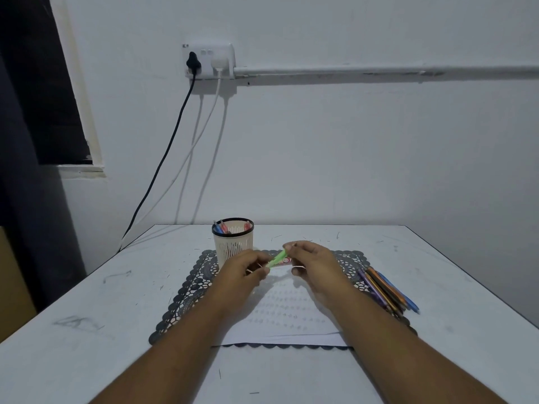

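Two hands meet over the middle of the table, and between them we see one green pen [277, 257], held tilted in the air just above the far edge of the mat. The left hand [248, 271] has its fingers curled in and pinches the pen's lower end. The right hand [313, 262] pinches the upper end with thumb and fingertips, its other fingers loosely bent. A pinkish printed part shows just under the pen, and we cannot tell whether it belongs to it. Below the hands lies one white sheet of paper [291, 316] on one dark lace placemat [186, 290], which rests on the white table [87, 301]. Behind the left hand one slotted pen holder [233, 246] stands upright on the mat's far corner. In it we count three pens, one blue and two red. At the mat's right edge lies one heap of coloured pens [385, 290], too tightly bunched for us to count. On the wall, one socket plate [208, 61] carries two plugs, one black and one white.
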`<state>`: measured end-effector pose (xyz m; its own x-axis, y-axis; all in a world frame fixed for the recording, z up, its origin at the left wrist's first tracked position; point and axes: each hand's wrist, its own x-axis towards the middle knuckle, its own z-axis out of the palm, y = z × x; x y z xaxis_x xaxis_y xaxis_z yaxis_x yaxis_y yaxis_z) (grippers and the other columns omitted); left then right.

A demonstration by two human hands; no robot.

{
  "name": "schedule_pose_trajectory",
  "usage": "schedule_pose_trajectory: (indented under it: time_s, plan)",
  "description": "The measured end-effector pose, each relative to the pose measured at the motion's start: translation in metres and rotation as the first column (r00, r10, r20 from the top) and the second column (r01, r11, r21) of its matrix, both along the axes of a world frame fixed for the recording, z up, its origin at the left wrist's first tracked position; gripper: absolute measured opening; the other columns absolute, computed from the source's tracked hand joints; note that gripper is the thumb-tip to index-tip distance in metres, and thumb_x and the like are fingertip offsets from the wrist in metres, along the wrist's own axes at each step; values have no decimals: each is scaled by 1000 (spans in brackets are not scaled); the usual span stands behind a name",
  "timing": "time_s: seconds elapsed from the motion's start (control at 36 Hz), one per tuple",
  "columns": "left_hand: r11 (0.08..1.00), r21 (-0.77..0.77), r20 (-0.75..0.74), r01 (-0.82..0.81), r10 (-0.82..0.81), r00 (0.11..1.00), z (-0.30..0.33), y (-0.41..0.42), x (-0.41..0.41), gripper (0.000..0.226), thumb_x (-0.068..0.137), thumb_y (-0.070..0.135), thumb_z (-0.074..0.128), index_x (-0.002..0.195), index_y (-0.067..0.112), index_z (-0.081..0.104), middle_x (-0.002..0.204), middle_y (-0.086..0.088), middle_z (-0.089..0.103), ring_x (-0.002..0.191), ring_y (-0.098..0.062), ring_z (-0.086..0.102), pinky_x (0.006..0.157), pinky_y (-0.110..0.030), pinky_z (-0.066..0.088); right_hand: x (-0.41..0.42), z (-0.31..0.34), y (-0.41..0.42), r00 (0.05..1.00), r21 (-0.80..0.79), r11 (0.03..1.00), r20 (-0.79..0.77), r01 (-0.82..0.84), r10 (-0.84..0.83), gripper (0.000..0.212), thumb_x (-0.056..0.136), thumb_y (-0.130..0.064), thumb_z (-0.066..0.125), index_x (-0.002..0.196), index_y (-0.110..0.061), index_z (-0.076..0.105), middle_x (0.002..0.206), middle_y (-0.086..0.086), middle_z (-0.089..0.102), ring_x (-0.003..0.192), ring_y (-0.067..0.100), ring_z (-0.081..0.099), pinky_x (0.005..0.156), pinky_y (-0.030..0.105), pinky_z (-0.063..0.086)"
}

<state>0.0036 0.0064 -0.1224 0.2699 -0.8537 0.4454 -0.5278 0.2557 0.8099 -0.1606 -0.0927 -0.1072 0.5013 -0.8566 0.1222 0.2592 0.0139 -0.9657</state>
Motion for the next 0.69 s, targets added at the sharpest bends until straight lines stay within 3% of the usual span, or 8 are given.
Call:
schedule_pose_trajectory:
  time_s: [0.11, 0.19, 0.28, 0.33, 0.42, 0.5, 0.69]
  plan:
    - [998, 57, -42, -23, 25, 999, -3, 1, -2, 28, 91, 3, 72, 96, 29, 79, 87, 4, 71, 75, -5, 61, 71, -24, 48, 1, 3, -2, 986, 97, 990, 119, 106, -117, 11, 100, -17, 68, 98, -11, 76, 92, 8, 73, 78, 17, 64, 63, 27, 52]
    - [993, 114, -119, 6, 8, 993, -5, 3, -5, 25, 88, -1, 74, 92, 23, 79, 81, 2, 69, 77, -11, 61, 76, -29, 52, 5, 6, 1, 972, 145, 988, 220, 47, -79, 15, 106, -22, 58, 105, -11, 69, 106, 13, 78, 83, 23, 71, 71, 33, 59]
    - [992, 122, -85, 27, -17, 996, -4, 5, -13, 18, 87, -9, 71, 90, 8, 76, 74, 1, 63, 68, -2, 56, 66, -13, 46, 7, 9, 8, 950, 200, 979, 309, -21, -43, 20, 109, -25, 51, 109, -11, 65, 93, 11, 75, 78, 26, 72, 73, 38, 60]
    - [992, 122, -54, 35, -29, 998, -2, 6, -17, 13, 88, -11, 69, 90, 1, 73, 70, 2, 60, 60, 4, 52, 61, -9, 42, 10, 11, 12, 929, 232, 969, 369, -87, -5, 26, 111, -28, 45, 109, -9, 63, 79, 7, 64, 67, 21, 62, 69, 37, 58]
    - [991, 134, -2, 21, -21, 1000, -1, 6, -18, 10, 88, -5, 72, 83, 3, 72, 66, 4, 59, 56, 1, 48, 56, -9, 37, 12, 13, 14, 889, 286, 942, 457, -176, 27, 36, 111, -36, 40, 99, -9, 59, 69, 2, 48, 60, 17, 44, 62, 34, 45]
    - [989, 147, -20, 5, -2, 1000, 0, 7, -18, 11, 89, 1, 74, 79, -1, 70, 67, -5, 58, 55, -3, 44, 53, -11, 35, 12, 15, 12, 855, 292, 934, 518, -206, 26, 40, 107, -41, 38, 82, -13, 53, 65, 1, 38, 57, 17, 35, 60, 34, 33]
    - [986, 166, 27, 7, -12, 1000, 2, 9, -17, 7, 87, 1, 76, 82, 6, 74, 67, 5, 62, 58, 4, 49, 57, -9, 38, 8, 16, 12, 830, 260, 935, 554, -240, 59, 36, 100, -35, 36, 71, -16, 42, 63, 1, 31, 55, 16, 27, 56, 33, 30]
